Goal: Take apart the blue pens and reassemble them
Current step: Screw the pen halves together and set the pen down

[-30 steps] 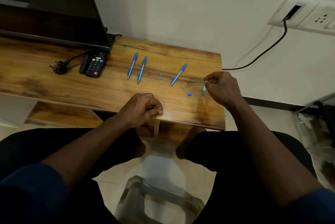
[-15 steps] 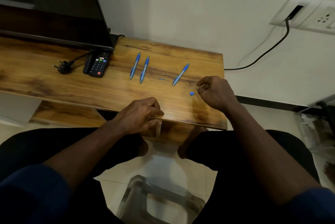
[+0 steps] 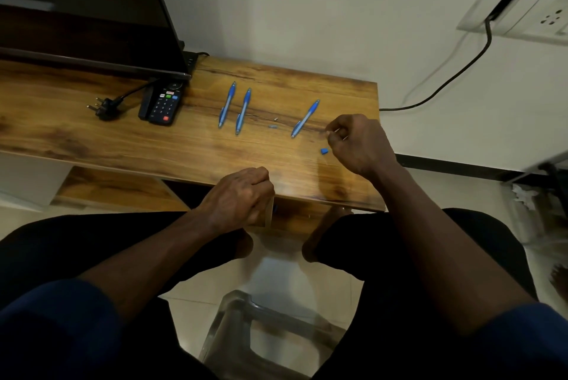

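Note:
Three blue pens lie on the wooden table: two side by side (image 3: 226, 104) (image 3: 243, 110) and one further right (image 3: 305, 118). A small blue pen cap piece (image 3: 324, 151) lies by my right hand (image 3: 361, 143), whose thumb and forefinger pinch a thin pale pen part (image 3: 327, 131); most of it is hidden in the fingers. Two tiny loose parts (image 3: 272, 126) (image 3: 275, 118) rest between the pens. My left hand (image 3: 241, 195) is a fist at the table's front edge, gripping a clear pen barrel (image 3: 270, 210) that hangs down below it.
A black remote (image 3: 163, 104) and a loose plug (image 3: 104, 110) lie left of the pens, in front of a dark screen (image 3: 92, 10). The table (image 3: 123, 146) ends just right of my right hand. A cable runs to a wall socket (image 3: 504, 7). A stool (image 3: 261, 327) stands between my knees.
My right hand has drawn in and curled, coming closer to the small blue piece; the greenish part it held out a second ago is hidden now. The left hand has barely moved.

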{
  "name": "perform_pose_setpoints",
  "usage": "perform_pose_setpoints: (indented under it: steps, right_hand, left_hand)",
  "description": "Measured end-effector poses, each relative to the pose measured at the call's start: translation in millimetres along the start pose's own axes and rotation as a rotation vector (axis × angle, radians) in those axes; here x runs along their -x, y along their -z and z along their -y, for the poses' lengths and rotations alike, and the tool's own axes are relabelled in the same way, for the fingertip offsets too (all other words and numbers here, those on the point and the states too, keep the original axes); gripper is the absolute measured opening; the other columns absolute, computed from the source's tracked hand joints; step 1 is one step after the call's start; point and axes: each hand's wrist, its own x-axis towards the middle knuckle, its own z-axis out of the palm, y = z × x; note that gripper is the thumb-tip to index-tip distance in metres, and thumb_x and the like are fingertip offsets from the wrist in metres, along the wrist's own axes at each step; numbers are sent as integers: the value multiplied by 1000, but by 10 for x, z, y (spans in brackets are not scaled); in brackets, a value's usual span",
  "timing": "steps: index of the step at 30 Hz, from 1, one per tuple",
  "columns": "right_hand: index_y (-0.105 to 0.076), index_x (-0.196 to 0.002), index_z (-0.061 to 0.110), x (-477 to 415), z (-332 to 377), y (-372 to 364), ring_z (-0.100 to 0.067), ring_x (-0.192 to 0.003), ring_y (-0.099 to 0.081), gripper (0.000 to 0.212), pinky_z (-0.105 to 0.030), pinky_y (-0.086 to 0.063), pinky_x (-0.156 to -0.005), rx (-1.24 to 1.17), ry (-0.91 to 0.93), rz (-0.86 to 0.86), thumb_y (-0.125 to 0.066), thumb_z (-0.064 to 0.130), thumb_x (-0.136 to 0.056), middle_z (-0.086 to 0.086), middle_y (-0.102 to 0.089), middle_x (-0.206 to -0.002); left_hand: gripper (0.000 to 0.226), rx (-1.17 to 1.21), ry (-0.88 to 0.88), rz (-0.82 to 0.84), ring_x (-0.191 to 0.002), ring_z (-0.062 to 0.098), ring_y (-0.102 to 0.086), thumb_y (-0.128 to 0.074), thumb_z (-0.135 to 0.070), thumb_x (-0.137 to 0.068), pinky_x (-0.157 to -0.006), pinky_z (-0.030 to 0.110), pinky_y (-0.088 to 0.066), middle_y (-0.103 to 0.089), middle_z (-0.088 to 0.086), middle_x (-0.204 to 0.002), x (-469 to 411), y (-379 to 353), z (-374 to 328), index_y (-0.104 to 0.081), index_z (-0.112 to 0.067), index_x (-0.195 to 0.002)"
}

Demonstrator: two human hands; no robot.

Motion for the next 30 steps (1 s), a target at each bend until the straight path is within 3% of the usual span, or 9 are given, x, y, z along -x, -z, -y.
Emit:
perform_pose_setpoints:
  steps: [7, 14, 20, 24, 30]
  right_hand:
    - [-72, -122, 18, -98, -295, 141, -28, -108, -66, 31, -35, -55, -88, 128, -104, -44, -58, 8, -96, -11, -71, -121]
    - [-65, -136, 21, -163, -389, 23, -27, -118, -60, 44, -37, -53, -93, 353, 17, 45, -65, 6, -95, -6, -57, -132]
    - [-74, -118, 17, -316, -437, -110, -24, -106, -64, 34, -31, -49, -85, 183, -172, 9, -66, 40, -96, -8, -70, -118]
    - [-69, -118, 18, -436, -408, -132, -24, -105, -62, 28, -27, -46, -78, 140, -274, -12, -74, 27, -92, -9, -68, -117]
    - [-57, -133, 16, -537, -357, -106, -18, -101, -55, 57, -28, -47, -79, 60, -373, 53, -83, 27, -84, -10, -63, -126]
  left_hand:
    - [14, 343, 295, -94, -89, 3, -65, -75, -21, -95, -77, 22, -54, -70, -10, -99, -384, 184, -3, -81, -23, -107]
    - [11, 544, 459, -93, -86, 2, -73, -69, -24, -99, -84, 38, -63, -77, -12, -89, -772, 274, -17, -79, -25, -101]
    - [9, 642, 548, -127, -82, 3, -75, -71, -24, -99, -83, 40, -64, -79, -8, -83, -1018, 332, 50, -78, -24, -93]
    - [7, 658, 574, -194, -80, 3, -75, -74, -26, -97, -80, 39, -65, -78, -8, -81, -1139, 353, 22, -80, -22, -95]
    - [3, 672, 562, -189, -82, 1, -75, -81, -20, -91, -81, 34, -65, -79, -12, -85, -1174, 289, -28, -81, -23, -93]
